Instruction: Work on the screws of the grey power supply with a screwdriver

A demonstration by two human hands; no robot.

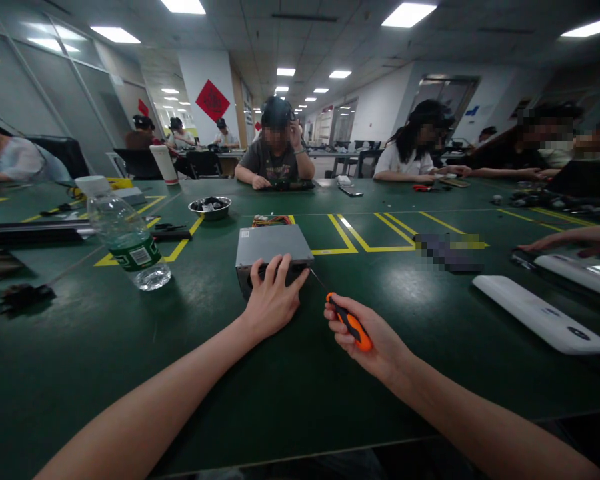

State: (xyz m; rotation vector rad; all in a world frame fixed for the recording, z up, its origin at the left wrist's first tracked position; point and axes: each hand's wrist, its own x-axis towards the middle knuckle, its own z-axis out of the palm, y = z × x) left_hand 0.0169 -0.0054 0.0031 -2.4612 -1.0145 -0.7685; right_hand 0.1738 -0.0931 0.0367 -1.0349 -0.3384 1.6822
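Observation:
A grey metal computer power supply [273, 243] sits on the green table in front of me, its multicoloured cables at the far side. My left hand [275, 297] grips its near face, fingers spread over the upper front edge. My right hand [363, 330] is wrapped around the handle of an orange and black screwdriver [353, 323]. The thin shaft points up and left to the supply's near right corner, close to my left fingertips. Whether the tip sits in a screw is too small to tell.
A plastic water bottle [130, 243] stands left of the supply. Behind are a metal bowl of small dark parts [210, 208] and a white cup [165, 165]. White panels [540, 313] lie to the right, beside another person's hand [575, 240]. Several people sit around.

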